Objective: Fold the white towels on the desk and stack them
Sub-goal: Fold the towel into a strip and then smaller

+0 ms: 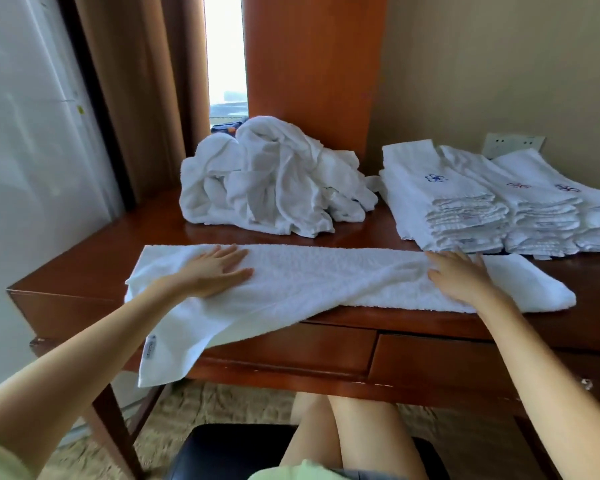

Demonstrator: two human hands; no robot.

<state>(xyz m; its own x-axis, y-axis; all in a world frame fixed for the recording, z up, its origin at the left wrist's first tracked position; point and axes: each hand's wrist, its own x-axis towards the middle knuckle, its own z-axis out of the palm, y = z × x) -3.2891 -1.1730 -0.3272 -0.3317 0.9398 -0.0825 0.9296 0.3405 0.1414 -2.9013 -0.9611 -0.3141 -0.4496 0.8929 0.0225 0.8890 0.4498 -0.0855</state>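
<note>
On the table (94, 258), along its front edge, one long towel (326, 275) lies flat, left corner hanging off; left hand (215, 271) and right hand (458, 275) press it, fingers (234, 256) straight. Behind sit one crumpled heap (271, 178), then three folded stacks (465, 209).

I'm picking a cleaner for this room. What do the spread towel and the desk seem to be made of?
The spread towel looks like white terry cloth, probably cotton: matte, with a nubby looped pile. The desk looks like reddish-brown wood or veneer under glossy varnish: its top shows sheen, and pale chips mark the front edge.
</note>
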